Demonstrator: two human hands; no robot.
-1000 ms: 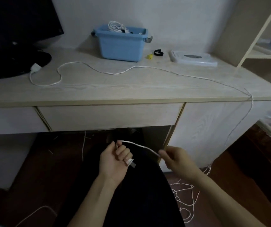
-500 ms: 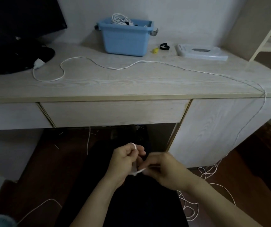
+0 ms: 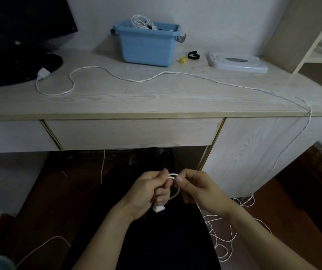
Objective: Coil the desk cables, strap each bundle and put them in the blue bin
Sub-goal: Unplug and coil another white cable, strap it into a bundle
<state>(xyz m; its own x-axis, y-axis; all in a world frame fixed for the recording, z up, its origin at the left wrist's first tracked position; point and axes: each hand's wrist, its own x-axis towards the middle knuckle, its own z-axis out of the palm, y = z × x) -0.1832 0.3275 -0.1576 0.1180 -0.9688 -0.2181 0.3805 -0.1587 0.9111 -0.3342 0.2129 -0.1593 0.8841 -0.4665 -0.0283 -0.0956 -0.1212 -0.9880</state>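
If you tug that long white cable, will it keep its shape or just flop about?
Probably floppy: the white cable snakes across the desk and droops over the edge. Likely light, bending into a small loop between the left hand and right hand.

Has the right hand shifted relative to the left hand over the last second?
Yes. The right hand has closed leftward on the left hand, which stays below the drawer; both now pinch a small loop of the white cable.

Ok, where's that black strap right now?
In the head view, the black strap lies on the desk toward the back right, between the small yellow thing beside the blue bin and the flat white box.
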